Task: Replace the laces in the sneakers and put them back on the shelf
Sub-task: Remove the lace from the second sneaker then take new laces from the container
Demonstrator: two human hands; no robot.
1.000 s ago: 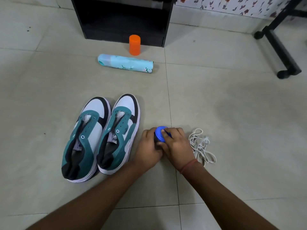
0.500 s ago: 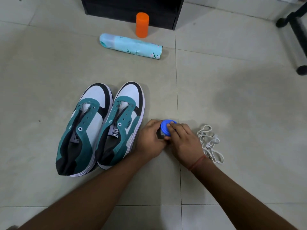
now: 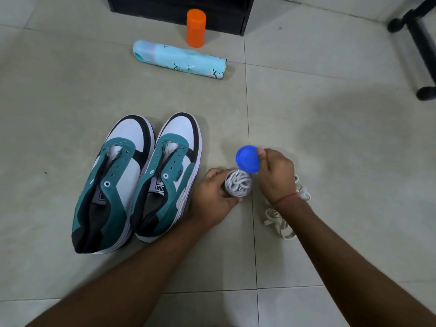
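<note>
Small jar (image 3: 237,188) of coiled white laces (image 3: 238,184) gripped in the curled left hand (image 3: 215,197), just right of the unlaced teal sneakers (image 3: 139,180); blue lid (image 3: 247,159) lifted off, pinched by the right hand (image 3: 277,175). Loose laces (image 3: 280,223) partly hidden behind the right wrist. Tiled floor (image 3: 330,142), black shelf (image 3: 179,8) cut off at top, spray can (image 3: 179,60) lying down, orange bottle (image 3: 195,28) upright.
</note>
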